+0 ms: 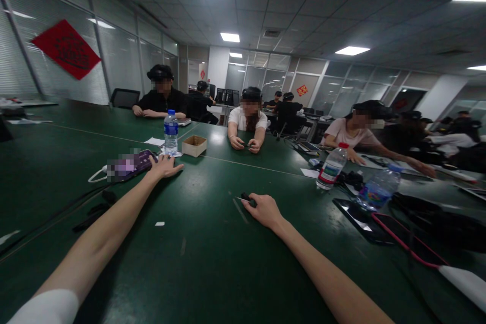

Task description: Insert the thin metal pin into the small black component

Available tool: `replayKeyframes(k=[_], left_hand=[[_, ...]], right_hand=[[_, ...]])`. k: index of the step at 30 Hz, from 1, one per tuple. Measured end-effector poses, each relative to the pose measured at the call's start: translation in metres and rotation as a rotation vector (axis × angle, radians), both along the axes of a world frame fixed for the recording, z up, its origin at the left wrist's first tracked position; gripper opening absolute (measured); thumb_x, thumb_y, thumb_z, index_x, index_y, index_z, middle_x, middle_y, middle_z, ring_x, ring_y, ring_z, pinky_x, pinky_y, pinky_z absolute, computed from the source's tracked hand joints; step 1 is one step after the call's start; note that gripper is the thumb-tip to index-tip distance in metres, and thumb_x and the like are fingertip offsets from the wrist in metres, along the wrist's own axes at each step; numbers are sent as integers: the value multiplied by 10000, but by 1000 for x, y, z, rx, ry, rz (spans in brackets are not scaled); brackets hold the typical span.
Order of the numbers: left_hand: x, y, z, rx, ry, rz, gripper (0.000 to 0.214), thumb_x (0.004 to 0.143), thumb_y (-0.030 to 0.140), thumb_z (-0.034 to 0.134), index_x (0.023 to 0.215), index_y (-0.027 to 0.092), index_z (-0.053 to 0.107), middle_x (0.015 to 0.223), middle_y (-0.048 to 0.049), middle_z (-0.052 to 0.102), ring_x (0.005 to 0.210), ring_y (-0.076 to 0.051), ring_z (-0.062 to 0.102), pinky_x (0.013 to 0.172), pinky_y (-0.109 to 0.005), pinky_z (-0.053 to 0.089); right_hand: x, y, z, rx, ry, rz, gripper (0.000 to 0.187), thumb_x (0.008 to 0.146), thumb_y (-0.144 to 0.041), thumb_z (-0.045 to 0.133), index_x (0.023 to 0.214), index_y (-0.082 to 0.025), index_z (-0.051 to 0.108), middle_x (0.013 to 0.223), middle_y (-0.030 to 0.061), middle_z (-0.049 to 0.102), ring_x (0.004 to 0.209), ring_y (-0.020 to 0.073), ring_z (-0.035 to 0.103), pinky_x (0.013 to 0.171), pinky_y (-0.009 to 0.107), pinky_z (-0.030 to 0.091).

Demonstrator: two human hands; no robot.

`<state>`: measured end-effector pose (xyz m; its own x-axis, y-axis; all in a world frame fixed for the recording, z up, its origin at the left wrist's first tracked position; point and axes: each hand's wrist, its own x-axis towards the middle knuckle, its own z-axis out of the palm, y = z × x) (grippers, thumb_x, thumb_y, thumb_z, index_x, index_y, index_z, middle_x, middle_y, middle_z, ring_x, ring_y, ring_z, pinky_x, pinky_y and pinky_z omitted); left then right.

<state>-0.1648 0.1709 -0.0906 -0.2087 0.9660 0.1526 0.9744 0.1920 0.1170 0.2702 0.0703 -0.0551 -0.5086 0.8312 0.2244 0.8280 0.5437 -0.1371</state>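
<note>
My left hand (164, 166) lies palm down on the green table (212, 253) with its fingers spread. Its thumb side faces right, and a purple phone or case (142, 163) with a white strap is right beside it, perhaps touching. Just beyond the fingertips stands a water bottle (170, 134) with a blue cap and label. Near the middle of the table, my right hand (264, 208) is closed around a small black object (248, 198). A thin pale tip sticks out of that object toward the left; its exact kind is unclear.
A small open box (194, 146) stands beyond my left hand. To the right are a red-capped bottle (332, 167), a large blue-capped bottle (380, 188), a dark tablet (360, 220) and a red-edged phone (408, 238). A person (248, 116) sits opposite; others sit around.
</note>
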Motion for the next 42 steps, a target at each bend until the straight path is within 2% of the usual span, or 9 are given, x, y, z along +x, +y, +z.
replayKeyframes(k=[8, 23, 42], left_hand=[[-1, 1, -3, 22, 6, -5, 834, 772, 744, 272, 1327, 153, 466, 1451, -207, 297, 1348, -447, 168, 1009, -723, -18], [-4, 5, -7, 33, 3, -7, 837, 768, 755, 263, 1314, 159, 480, 1451, -209, 296, 1342, -454, 176, 982, -748, -18], [0, 0, -2, 5, -6, 9, 861, 757, 763, 261, 1330, 153, 463, 1453, -223, 284, 1343, -457, 169, 979, -751, 2]], right_hand=[[-1, 1, -1, 44, -54, -36, 514, 919, -586, 337, 971, -205, 677, 840, 67, 701, 746, 185, 651, 642, 243, 430], [0, 0, 0, 22, -33, -22, 497, 920, -572, 357, 985, -199, 679, 818, 59, 702, 725, 175, 650, 623, 235, 432], [1, 3, -4, 62, -30, 0, 498, 934, -561, 327, 937, -197, 667, 783, 55, 686, 678, 165, 629, 586, 229, 397]])
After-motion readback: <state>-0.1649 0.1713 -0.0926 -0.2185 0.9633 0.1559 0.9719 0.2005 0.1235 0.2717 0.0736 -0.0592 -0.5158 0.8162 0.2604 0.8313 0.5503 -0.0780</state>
